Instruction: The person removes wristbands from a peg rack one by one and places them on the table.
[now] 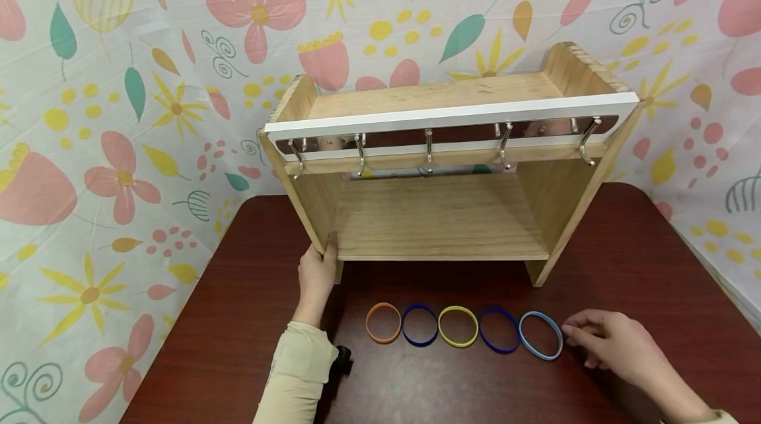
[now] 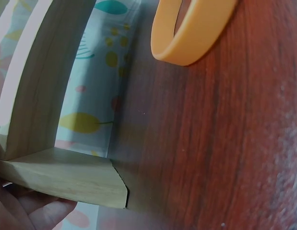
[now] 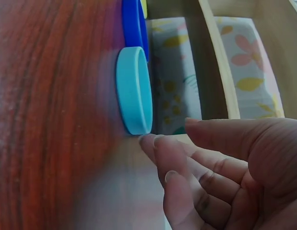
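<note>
A wooden shelf (image 1: 440,216) stands on the table, with metal hooks along its white front rail. My left hand (image 1: 317,273) grips the lower front edge of its left side panel; in the left wrist view, fingers (image 2: 50,215) show behind the wooden leg (image 2: 76,177). Just right of a light blue wristband (image 3: 131,91), my right hand (image 1: 618,345) hovers with bent fingers and nothing held. Its fingertips are right at the band's near end. Leftward in a row lie a blue wristband (image 1: 501,351), a yellow one (image 1: 458,345), another blue one (image 1: 420,344) and an orange one (image 2: 196,38).
Several double hooks (image 1: 429,150) stick out from the shelf's front rail above the wristbands. The dark red table (image 1: 208,345) reaches past the shelf on both sides. A flower-printed cloth (image 1: 178,47) hangs behind and on the left.
</note>
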Tool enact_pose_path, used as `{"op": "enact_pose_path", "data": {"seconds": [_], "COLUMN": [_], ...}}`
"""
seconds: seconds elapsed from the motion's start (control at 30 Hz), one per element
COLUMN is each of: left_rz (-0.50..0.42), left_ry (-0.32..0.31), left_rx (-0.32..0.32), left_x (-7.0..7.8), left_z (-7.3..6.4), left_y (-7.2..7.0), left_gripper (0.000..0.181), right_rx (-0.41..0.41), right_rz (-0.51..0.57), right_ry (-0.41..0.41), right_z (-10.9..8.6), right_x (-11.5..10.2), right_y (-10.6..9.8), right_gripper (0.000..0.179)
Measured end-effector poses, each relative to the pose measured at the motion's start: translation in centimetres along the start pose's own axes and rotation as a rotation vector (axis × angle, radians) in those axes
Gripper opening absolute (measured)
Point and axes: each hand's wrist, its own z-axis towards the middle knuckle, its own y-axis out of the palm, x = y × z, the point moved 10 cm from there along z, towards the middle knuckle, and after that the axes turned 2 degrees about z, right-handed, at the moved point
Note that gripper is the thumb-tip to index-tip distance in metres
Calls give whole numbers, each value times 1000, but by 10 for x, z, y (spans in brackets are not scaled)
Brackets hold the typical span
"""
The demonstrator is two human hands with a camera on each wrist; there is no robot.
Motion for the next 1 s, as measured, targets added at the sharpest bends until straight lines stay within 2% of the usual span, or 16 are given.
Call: {"op": "enact_pose_path", "data": {"seconds": [0.27, 0.47, 0.67, 0.77, 0.87, 1.0], "left_rz": [0, -10, -15, 13, 52, 178], "left_ry": [-13, -19, -16, 18, 67, 149], "left_rx": [-16, -91, -146, -162, -191, -192], "left_x": [-1, -3, 0, 6, 9, 14], "left_z": [-2, -5, -17, -25, -33, -46], "left_y": [1, 4, 1, -3, -4, -6], "left_gripper": [42, 48, 48, 44, 36, 34], "right_rx": [139, 259, 377, 434, 474, 525], "right_rz": [-43, -83, -113, -122, -129, -131], "right_ry": [-104, -225, -313, -340, -333, -330], "right_z": [-3, -7, -13, -17, -19, -22], "right_x": [-14, -34, -46, -52, -56, -61], "right_y": [-14, -22, -34, -40, -44, -50], "right_gripper": [13, 8, 9, 10, 7, 8]}}
